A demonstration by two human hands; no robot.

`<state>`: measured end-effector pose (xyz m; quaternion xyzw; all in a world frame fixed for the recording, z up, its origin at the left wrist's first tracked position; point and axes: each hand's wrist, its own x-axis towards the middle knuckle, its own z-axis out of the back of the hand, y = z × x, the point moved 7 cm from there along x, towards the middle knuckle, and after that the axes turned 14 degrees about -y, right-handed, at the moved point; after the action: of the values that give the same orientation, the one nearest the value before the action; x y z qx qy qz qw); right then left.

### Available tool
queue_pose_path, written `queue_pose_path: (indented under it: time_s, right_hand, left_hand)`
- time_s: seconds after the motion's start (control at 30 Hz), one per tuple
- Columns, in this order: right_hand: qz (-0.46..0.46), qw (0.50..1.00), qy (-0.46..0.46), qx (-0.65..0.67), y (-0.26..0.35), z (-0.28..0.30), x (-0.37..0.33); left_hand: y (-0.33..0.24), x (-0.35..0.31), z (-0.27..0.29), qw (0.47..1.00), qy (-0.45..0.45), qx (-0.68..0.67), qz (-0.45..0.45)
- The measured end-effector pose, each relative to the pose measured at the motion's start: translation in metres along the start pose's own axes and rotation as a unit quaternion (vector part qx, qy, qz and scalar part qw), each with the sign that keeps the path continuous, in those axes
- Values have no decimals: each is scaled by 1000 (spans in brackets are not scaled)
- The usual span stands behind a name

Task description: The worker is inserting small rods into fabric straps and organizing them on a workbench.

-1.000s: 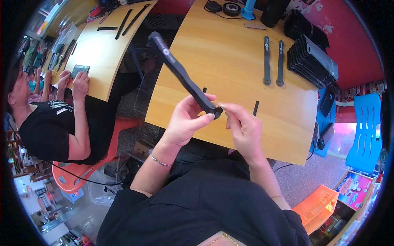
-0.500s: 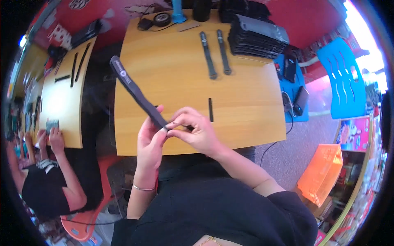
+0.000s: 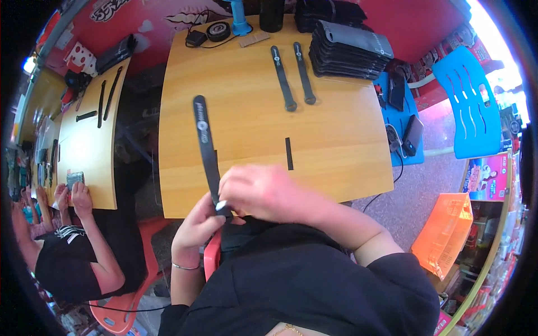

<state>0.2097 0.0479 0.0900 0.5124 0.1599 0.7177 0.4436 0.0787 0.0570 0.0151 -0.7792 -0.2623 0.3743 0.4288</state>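
Observation:
A long black strap point(image 3: 204, 137) with a rounded, printed far end slants up over the near left of the table. My left hand point(image 3: 197, 225) is closed round its lower end, just off the table's near edge. A small whitish spot shows on the strap there; what it is I cannot make out. Over that end my right hand point(image 3: 259, 189) is curled and blurred, its fingertips hidden, so any small thing in them cannot be seen. A short black strip point(image 3: 289, 154) lies on the table to the right.
Two similar straps point(image 3: 283, 78) lie farther back, beside a stack of dark flat pouches point(image 3: 350, 53). A tape roll point(image 3: 218, 31) and a blue stand point(image 3: 240, 22) are at the back. An orange crate point(image 3: 443, 235) stands at right. Another person's hands point(image 3: 81, 199) work at the left table.
The strap has swung more upright, and its held end has come nearer to me. My right hand, which pinched that end, now covers it from above with fingers curled.

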Motion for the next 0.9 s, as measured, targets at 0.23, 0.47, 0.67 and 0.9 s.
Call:
queue_pose_path:
  time_s: [0.23, 0.47, 0.67, 0.9]
  right_hand:
    - [-14, 996, -84, -1, 2, -15, -14]
    - [-250, 933, -125, 227, -44, 15, -14]
    - [-188, 900, -389, 57, -78, 166, 21]
    - [-129, 861, -492, -12, -67, 195, 74]
  left_hand:
    - [18, 15, 12, 970, -189, -150, 15]
    - [2, -6, 6, 995, -33, 93, -9]
    - [20, -46, 61, 979, 103, 162, 63]
    - [23, -52, 84, 991, 95, 72, 64]
